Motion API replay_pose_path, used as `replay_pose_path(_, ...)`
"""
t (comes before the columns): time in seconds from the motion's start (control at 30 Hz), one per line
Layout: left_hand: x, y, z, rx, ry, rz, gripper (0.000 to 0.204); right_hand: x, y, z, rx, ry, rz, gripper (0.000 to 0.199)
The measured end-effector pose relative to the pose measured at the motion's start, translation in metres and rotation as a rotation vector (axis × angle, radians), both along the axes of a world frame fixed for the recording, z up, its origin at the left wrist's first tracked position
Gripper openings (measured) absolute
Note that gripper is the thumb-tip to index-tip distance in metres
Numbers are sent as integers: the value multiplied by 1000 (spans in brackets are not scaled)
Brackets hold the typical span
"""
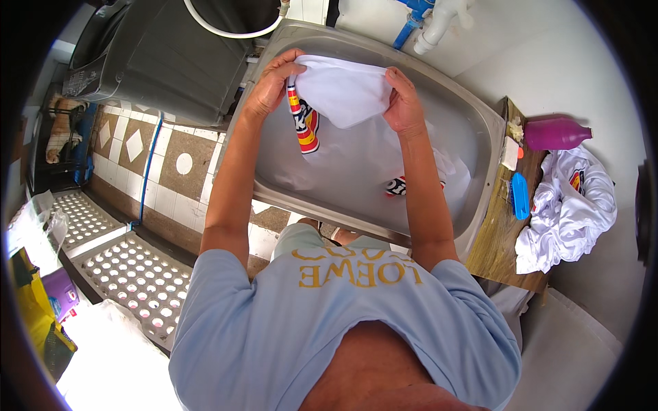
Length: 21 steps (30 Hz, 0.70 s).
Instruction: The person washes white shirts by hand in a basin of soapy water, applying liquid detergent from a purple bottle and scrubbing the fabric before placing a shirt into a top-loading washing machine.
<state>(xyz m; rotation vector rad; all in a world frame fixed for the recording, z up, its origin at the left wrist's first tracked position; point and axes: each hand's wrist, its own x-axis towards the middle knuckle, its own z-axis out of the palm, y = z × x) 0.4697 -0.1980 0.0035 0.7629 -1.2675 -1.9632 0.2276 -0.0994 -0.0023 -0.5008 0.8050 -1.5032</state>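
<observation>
My left hand (269, 83) and my right hand (404, 103) both grip a white garment (343, 92) with a red, yellow and dark print, holding its upper part stretched between them above a steel sink (480, 130). The rest of the garment lies soaking in the water inside the sink, with another bit of red print (397, 186) showing near my right forearm.
A wooden shelf (493, 246) right of the sink holds a heap of white clothes (569, 205), a blue brush (520, 195), a soap bar (510, 152) and a magenta bottle (555, 133). A grey washing machine (157, 55) stands at the left. Perforated white trays (130, 274) lie on the tiled floor.
</observation>
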Motion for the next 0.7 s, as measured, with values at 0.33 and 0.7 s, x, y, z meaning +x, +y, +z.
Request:
replay_pose_path(0.33, -35, -8, -86, -154, -694, 169, 37, 19, -25, -108, 350, 103, -388, 18)
replay_pose_path(0.7, -146, 101, -38, -1058, -273, 458, 36, 36, -18, -104, -26, -528, -96, 25)
